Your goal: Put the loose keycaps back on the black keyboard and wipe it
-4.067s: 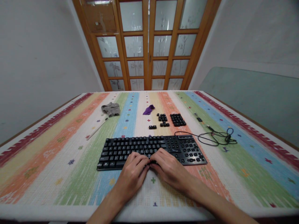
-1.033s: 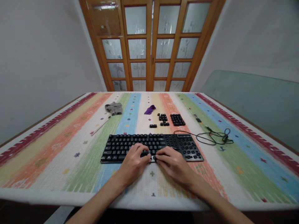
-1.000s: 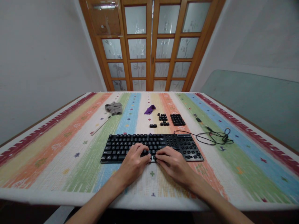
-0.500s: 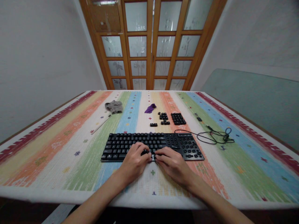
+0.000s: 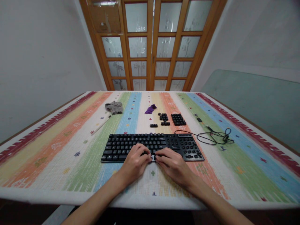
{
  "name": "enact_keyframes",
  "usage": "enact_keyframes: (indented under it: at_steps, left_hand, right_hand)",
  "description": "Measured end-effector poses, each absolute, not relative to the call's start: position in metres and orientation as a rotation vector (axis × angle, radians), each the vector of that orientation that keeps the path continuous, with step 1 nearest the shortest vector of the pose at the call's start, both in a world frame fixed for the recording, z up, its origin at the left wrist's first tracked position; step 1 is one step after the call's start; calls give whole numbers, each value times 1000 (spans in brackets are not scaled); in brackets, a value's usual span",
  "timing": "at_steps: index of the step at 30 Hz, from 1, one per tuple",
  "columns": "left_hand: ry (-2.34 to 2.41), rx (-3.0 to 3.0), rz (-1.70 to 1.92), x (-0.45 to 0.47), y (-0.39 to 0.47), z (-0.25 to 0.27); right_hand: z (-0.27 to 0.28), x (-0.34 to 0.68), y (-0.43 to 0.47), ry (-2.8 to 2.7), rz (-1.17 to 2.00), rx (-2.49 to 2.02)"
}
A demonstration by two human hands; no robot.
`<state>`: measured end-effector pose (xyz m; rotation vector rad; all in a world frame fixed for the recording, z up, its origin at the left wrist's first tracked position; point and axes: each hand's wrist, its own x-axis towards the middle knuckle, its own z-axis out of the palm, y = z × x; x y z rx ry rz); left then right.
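A black keyboard [image 5: 138, 140] lies flat across the table in front of me. Its number pad area at the right has bare key sockets [image 5: 189, 145]. My left hand [image 5: 136, 161] is closed at the front edge of the keyboard, thumb and fingertips drawn together on the bottom row. Close beside it, my right hand [image 5: 172, 162] has its bent fingers closed on the same edge. A small pale spot [image 5: 153, 158] shows between the two sets of fingertips. Whether a single key sits under the fingers is hidden.
Behind the keyboard lie loose black keycaps [image 5: 178, 119], a smaller keycap group [image 5: 163, 117], and a purple cloth [image 5: 150, 109]. A grey cloth [image 5: 114, 107] and a thin stick [image 5: 100, 125] are at the left. The coiled cable [image 5: 215, 137] and a small black piece [image 5: 199, 120] lie right.
My left fingers have closed in slightly, covering a dark gap seen under them before. My right hand and the keyboard are in nearly the same place.
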<state>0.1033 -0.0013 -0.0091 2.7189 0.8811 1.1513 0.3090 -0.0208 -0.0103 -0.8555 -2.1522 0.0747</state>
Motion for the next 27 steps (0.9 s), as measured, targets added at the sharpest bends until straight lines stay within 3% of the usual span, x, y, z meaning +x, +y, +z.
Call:
enact_keyframes:
  at_steps: [27]
  left_hand:
    - [891, 2841, 1101, 100, -2, -11]
  right_hand:
    - [-8, 311, -23, -2127, 87, -880]
